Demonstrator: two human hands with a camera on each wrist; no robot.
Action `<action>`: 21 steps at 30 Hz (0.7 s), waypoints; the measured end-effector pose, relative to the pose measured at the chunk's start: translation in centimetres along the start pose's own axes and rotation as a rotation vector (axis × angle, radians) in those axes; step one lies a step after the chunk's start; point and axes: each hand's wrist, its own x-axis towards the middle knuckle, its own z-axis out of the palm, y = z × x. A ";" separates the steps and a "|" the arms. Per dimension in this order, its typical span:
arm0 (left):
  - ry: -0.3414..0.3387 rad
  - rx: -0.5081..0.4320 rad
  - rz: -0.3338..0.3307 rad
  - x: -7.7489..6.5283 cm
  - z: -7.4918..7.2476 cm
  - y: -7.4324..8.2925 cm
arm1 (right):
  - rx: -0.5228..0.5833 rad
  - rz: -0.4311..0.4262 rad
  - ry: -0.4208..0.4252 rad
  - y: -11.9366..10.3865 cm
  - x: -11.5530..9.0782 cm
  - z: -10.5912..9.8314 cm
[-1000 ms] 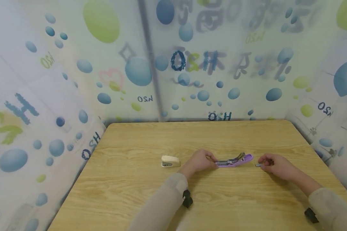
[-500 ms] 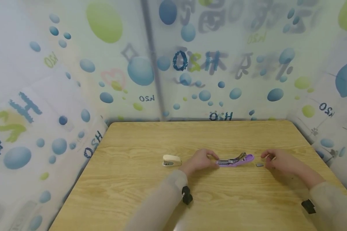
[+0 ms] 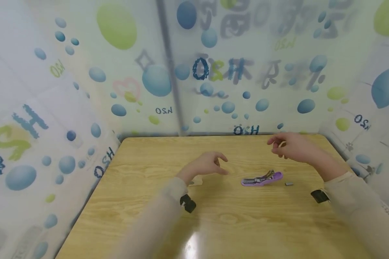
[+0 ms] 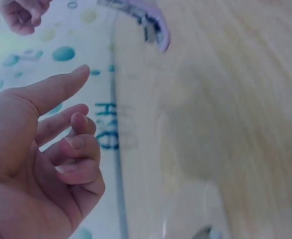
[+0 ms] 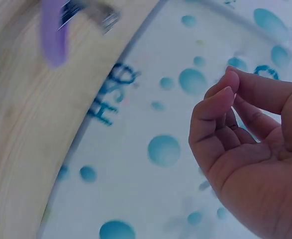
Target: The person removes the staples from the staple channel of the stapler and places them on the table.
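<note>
An opened purple stapler (image 3: 262, 181) lies on the wooden table, its metal inner parts showing. Just right of it is a small grey staple strip (image 3: 289, 183). My left hand (image 3: 205, 164) hovers above and left of the purple stapler, thumb apart from the loosely bent fingers, holding nothing. Beneath that hand sits a cream stapler (image 3: 197, 181), partly hidden by it. Raised over the table's far right part is my right hand (image 3: 293, 146); in the right wrist view its fingers curl loosely and nothing shows between them.
The wooden table (image 3: 246, 223) reaches back to a patterned curtain (image 3: 220, 104) behind it. Similar patterned sheets stand at the left and right sides. A black wrist camera is strapped to each sleeve.
My left hand has let go of the purple stapler and moved up and left. My right hand has left the staple strip and risen up and away. Both items stay on the table.
</note>
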 end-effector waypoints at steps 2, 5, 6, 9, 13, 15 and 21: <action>0.017 0.014 -0.009 -0.8 -1.6 -0.6 | 0.026 -0.006 -0.021 -1.7 0.8 0.5; 0.039 0.034 -0.048 -2.3 -3.7 -1.7 | 0.066 -0.027 -0.042 -3.7 2.1 1.6; 0.046 0.036 -0.059 -2.8 -4.4 -2.0 | 0.075 -0.036 -0.046 -4.2 2.6 2.1; 0.059 0.049 -0.084 -4.2 -6.1 -3.1 | 0.083 -0.056 -0.052 -5.5 4.2 3.7; 0.071 0.048 -0.099 -5.7 -7.5 -4.7 | 0.069 -0.063 -0.061 -6.9 6.2 5.7; 0.068 0.034 -0.109 -6.3 -7.8 -5.8 | 0.069 -0.066 -0.069 -7.7 7.2 6.8; 0.024 -0.015 -0.152 -8.2 -7.8 -9.0 | 0.078 -0.103 -0.081 -10.3 9.5 10.8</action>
